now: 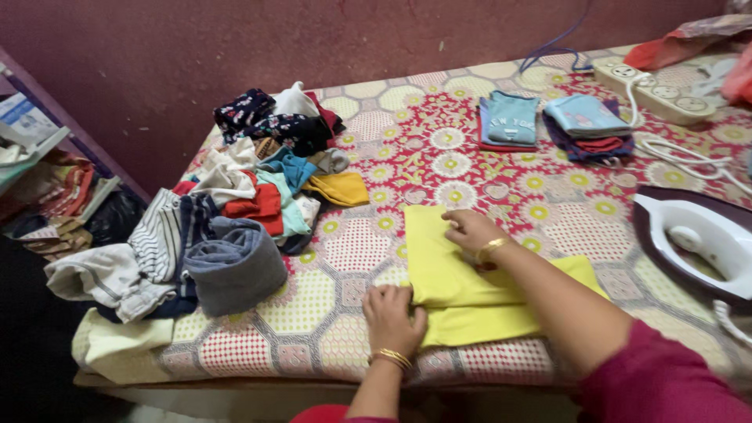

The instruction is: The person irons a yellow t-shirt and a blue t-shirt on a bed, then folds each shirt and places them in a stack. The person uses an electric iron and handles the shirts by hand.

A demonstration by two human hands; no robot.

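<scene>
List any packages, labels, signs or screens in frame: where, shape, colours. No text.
Box: far left on the shelf, rectangular carton, white and blue with print, partly cut off by the frame edge.
Printed chest graphic on folded teal shirt: top of the left folded stack at the back of the patterned table, pale lettering block.
No signs or screens visible.

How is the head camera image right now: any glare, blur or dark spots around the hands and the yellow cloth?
Head view: soft, even light, no glare on the yellow cloth; left hand and right hand fairly sharp, casting faint shadows; the clothes pile is slightly soft; the lower left corner beside the bed falls into deep shadow; edges look slightly stretched by the wide lens.
</scene>
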